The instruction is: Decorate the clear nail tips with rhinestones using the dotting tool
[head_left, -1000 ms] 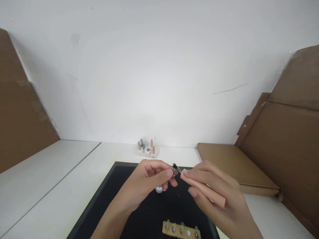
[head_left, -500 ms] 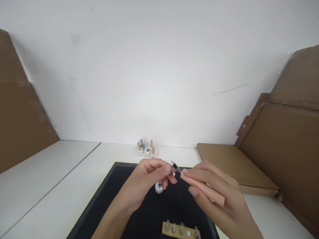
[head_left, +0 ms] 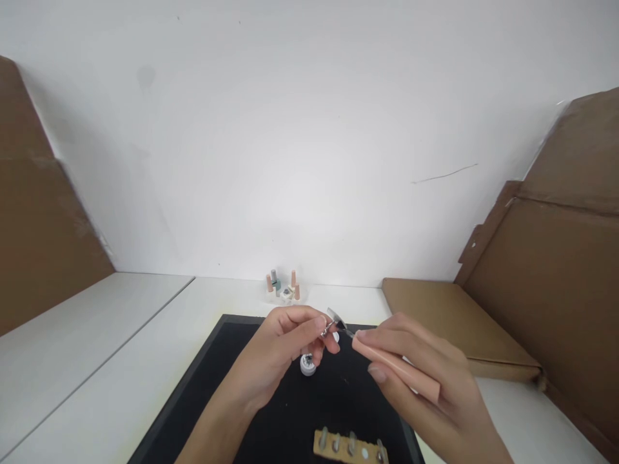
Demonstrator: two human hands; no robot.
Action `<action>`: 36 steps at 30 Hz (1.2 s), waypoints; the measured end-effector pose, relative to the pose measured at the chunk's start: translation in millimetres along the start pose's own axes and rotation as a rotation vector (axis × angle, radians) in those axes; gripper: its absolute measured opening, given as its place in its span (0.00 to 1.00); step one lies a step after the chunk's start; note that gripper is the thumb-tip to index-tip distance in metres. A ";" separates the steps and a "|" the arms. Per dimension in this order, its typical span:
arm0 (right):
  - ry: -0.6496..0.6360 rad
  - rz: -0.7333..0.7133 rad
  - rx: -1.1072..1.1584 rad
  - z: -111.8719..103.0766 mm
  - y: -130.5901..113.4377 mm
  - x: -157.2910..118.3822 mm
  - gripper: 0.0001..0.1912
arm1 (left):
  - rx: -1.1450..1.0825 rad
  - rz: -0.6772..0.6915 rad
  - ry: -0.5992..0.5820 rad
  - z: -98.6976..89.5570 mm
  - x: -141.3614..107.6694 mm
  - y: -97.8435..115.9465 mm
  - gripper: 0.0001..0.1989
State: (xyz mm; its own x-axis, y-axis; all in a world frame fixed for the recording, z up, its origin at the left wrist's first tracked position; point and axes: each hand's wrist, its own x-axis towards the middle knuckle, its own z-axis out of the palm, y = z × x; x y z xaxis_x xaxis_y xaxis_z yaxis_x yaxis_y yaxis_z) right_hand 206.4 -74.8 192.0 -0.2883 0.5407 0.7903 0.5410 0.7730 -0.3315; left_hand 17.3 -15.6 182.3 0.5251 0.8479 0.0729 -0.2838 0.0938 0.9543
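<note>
Above the black mat (head_left: 290, 412), my left hand (head_left: 285, 341) pinches a small silvery piece (head_left: 327, 328) between thumb and fingertips. My right hand (head_left: 425, 374) is wrapped round a pink handle (head_left: 396, 366), whose dark, slanted tip (head_left: 337, 318) points left and meets or nearly meets the silvery piece; exact contact is too small to tell. Just below my left fingers stands a small round white jar (head_left: 308, 365) with silvery bits in it. A white round thing (head_left: 335, 336) shows partly behind my left fingertips.
A tan strip (head_left: 344, 447) holding several nail-shaped pieces lies at the mat's near edge. Small bottles with pink and grey caps (head_left: 283, 287) stand by the wall. A flat cardboard box (head_left: 435, 316) lies at the right; cardboard panels rise on both sides.
The dark tip and the silvery piece have shifted slightly left, and the silvery piece shows more clearly. The pink handle has moved slightly right and down. Both grips stay the same.
</note>
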 end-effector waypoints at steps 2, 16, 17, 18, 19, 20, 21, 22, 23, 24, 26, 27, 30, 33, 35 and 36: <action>-0.001 -0.003 0.002 -0.4 -0.2 0.9 0.09 | -0.005 -0.002 -0.003 -0.4 -0.3 -0.7 0.13; 0.040 -0.011 0.027 -3.2 -3.3 -6.1 0.10 | 0.050 -0.016 -0.030 -2.2 -0.1 -1.7 0.11; 0.043 -0.020 0.020 -2.1 -3.4 -5.5 0.10 | 0.056 -0.017 -0.042 -2.0 -0.3 -1.9 0.10; 0.046 -0.028 0.013 -0.7 -3.6 -4.4 0.10 | 0.061 -0.020 -0.056 -1.6 -0.5 -2.0 0.10; 0.046 -0.035 0.007 0.7 -3.7 -3.2 0.10 | 0.060 -0.020 -0.068 -1.1 -0.5 -1.9 0.10; 0.048 -0.040 0.002 2.0 -3.8 -1.8 0.10 | 0.058 -0.020 -0.077 -0.6 -0.4 -1.7 0.10; 0.043 -0.044 -0.003 3.1 -3.9 -0.4 0.10 | 0.055 -0.020 -0.082 -0.1 -0.3 -1.4 0.10; 0.033 -0.043 -0.008 3.7 -4.2 0.9 0.10 | 0.050 -0.019 -0.084 0.4 -0.1 -1.0 0.10; 0.026 -0.045 -0.013 3.9 -4.5 1.9 0.09 | 0.047 -0.018 -0.083 0.9 0.0 -0.6 0.10; 0.015 -0.046 -0.015 3.7 -4.8 2.8 0.09 | 0.045 -0.017 -0.079 1.3 0.1 -0.2 0.10; 0.005 -0.052 -0.017 2.6 -5.6 4.0 0.09 | 0.044 -0.014 -0.070 1.9 0.2 0.3 0.10; 0.001 -0.056 -0.016 2.0 -6.0 4.2 0.09 | 0.041 -0.010 -0.066 2.1 0.2 0.3 0.10; -0.006 -0.044 -0.010 1.3 -6.6 3.6 0.09 | 0.032 -0.006 -0.048 1.9 -0.4 -0.3 0.10; 0.005 0.001 -0.002 2.7 -6.1 0.7 0.08 | 0.027 -0.010 -0.028 0.1 -1.3 -1.8 0.09; 0.035 0.009 -0.001 4.1 -5.1 -1.8 0.08 | 0.030 -0.005 -0.030 -1.3 -1.4 -2.5 0.09; 0.046 -0.001 0.000 4.7 -4.6 -2.9 0.08 | 0.036 -0.003 -0.035 -1.8 -1.2 -2.7 0.09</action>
State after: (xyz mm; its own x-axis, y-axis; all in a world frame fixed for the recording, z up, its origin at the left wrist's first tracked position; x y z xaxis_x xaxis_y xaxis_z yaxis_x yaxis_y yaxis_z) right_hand 201.0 -78.4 188.8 -0.2522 0.5245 0.8132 0.5406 0.7734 -0.3311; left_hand 15.9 -15.9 179.2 0.5540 0.8287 0.0799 -0.2536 0.0766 0.9643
